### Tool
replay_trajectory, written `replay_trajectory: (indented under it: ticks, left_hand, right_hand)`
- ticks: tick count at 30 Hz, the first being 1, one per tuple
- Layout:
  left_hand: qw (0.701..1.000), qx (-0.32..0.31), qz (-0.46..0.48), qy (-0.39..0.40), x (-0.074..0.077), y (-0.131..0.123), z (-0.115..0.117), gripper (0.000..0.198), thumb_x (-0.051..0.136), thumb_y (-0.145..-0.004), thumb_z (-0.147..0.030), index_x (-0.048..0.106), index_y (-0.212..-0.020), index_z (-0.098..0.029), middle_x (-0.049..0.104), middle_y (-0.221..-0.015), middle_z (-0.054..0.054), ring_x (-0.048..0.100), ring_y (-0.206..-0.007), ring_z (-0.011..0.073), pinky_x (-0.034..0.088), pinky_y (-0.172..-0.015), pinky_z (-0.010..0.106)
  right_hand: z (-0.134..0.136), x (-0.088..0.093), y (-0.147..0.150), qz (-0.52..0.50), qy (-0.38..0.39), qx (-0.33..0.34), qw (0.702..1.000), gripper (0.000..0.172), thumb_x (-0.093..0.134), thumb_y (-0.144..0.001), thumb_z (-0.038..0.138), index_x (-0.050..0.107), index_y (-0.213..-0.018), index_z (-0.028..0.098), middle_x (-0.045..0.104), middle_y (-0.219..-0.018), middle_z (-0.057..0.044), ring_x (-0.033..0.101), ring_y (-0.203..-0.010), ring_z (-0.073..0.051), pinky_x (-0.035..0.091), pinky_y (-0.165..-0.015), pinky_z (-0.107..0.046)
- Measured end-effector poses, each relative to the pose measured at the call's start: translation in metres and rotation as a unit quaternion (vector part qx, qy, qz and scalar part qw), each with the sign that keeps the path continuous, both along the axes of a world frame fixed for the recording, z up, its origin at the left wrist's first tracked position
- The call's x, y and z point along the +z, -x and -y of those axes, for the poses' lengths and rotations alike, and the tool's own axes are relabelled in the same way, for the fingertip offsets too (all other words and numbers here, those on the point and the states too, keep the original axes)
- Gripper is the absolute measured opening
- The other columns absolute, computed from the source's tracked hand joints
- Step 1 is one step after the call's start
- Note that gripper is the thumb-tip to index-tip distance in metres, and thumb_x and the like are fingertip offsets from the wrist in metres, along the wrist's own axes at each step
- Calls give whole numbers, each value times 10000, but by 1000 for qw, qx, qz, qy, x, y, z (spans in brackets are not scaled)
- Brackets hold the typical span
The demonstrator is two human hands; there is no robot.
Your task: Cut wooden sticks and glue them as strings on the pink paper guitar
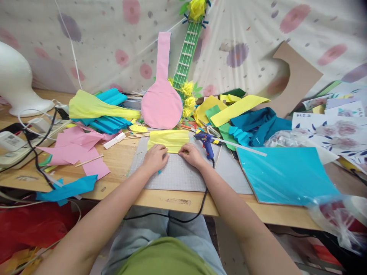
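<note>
A piece of yellow crepe paper (169, 138) lies on the grey cutting mat (177, 173), with creases running across it. At its near left corner is my left hand (155, 157), the fingers bent over the paper and closed on its edge. My right hand (191, 154) pinches the near right corner between thumb and fingers. Just right of that hand lies a blue glue gun (207, 144) with a long clear glue stick in its back. Its black cord passes under my right forearm.
Behind the mat stand a pink banjo-shaped piece (162, 105) and a green paper instrument neck (187, 53) with yellow flowers. Pink paper scraps (76, 143) lie left. A blue sheet (286, 173) lies right. A power strip (37, 141) and a white foam head (18, 80) stand far left.
</note>
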State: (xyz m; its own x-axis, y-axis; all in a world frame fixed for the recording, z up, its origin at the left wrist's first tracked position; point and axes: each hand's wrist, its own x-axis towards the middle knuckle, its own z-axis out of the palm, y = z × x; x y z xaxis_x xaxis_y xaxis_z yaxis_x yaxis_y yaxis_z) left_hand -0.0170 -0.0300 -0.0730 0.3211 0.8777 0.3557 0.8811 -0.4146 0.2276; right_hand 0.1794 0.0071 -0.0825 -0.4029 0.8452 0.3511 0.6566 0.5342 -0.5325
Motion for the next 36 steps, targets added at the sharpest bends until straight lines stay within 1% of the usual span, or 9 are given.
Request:
replay_trajectory:
  ticks: [4, 6, 10, 14, 16, 19, 22, 28, 36]
  left_hand:
    - [1000, 4, -12, 9, -1, 0, 2, 342, 424, -804, -338, 612, -1041, -179, 565, -1151, 67, 463, -1099, 199, 382, -946, 329]
    - [999, 8, -19, 25, 1, 0, 2, 349, 409, -813, -345, 600, -1061, -192, 558, -1177, 59, 472, -1106, 191, 391, -941, 324]
    - [998, 15, -40, 49, 5, 0, 3, 347, 404, -809, -339, 591, -1075, -217, 554, -1197, 43, 479, -1122, 190, 413, -922, 326]
    - [997, 15, -40, 68, 8, 2, 1, 361, 375, -801, -251, 577, -1098, -214, 541, -1219, 37, 469, -1145, 180, 413, -926, 316]
    - [996, 23, -30, 85, 9, 3, 0, 385, 342, -799, -209, 564, -1113, -198, 535, -1227, 46, 475, -1141, 174, 413, -922, 309]
    - [993, 47, -31, 105, 12, 3, -1, 394, 319, -801, -211, 552, -1119, -205, 544, -1214, 58, 531, -1072, 192, 451, -856, 329]
    - [993, 56, -47, 97, 13, 2, -2, 376, 344, -791, -222, 563, -1097, -219, 563, -1191, 53, 559, -1025, 201, 461, -825, 334]
    - [993, 65, -56, 83, 10, 1, -1, 402, 392, -757, -214, 540, -1130, -227, 540, -1220, 56, 553, -1033, 216, 468, -816, 345]
    - [993, 66, -67, 77, 9, 1, 0, 430, 377, -748, -181, 522, -1152, -203, 540, -1217, 72, 537, -1062, 209, 464, -829, 338]
  right_hand:
    - [5, 7, 6, 23, -27, 1, 999, 43, 582, -724, 231, 603, -742, 198, 567, -824, -45, 495, -833, -165, 383, -785, -315]
    - [4, 12, 14, 28, -31, 0, 999, 47, 569, -738, 233, 604, -758, 210, 574, -821, -46, 496, -816, -166, 380, -770, -315]
    - [-2, 17, 34, 57, 3, 23, 998, 35, 572, -735, 208, 606, -731, 209, 584, -754, -26, 498, -749, -148, 373, -699, -275]
    - [-5, 14, 45, 72, 26, 6, 997, 21, 590, -714, 189, 611, -716, 193, 592, -747, -19, 496, -722, -135, 357, -656, -249]
    - [-4, 12, 45, 62, 36, -2, 997, 23, 591, -712, 185, 612, -703, 190, 592, -738, -13, 495, -714, -129, 355, -653, -244]
    - [-2, 10, 44, 43, 35, 4, 998, 32, 590, -712, 176, 614, -693, 183, 585, -723, -8, 492, -711, -125, 359, -658, -239]
    - [0, 10, 42, 27, 25, 14, 999, 39, 588, -715, 167, 617, -692, 178, 579, -710, -7, 491, -719, -124, 364, -674, -238]
    - [0, 10, 42, 24, 33, 14, 999, 32, 603, -702, 156, 629, -693, 172, 583, -704, -7, 492, -701, -121, 362, -662, -234]
    - [-2, 10, 41, 14, 64, 21, 998, 32, 606, -703, 171, 637, -705, 178, 591, -705, 0, 492, -677, -110, 356, -641, -226]
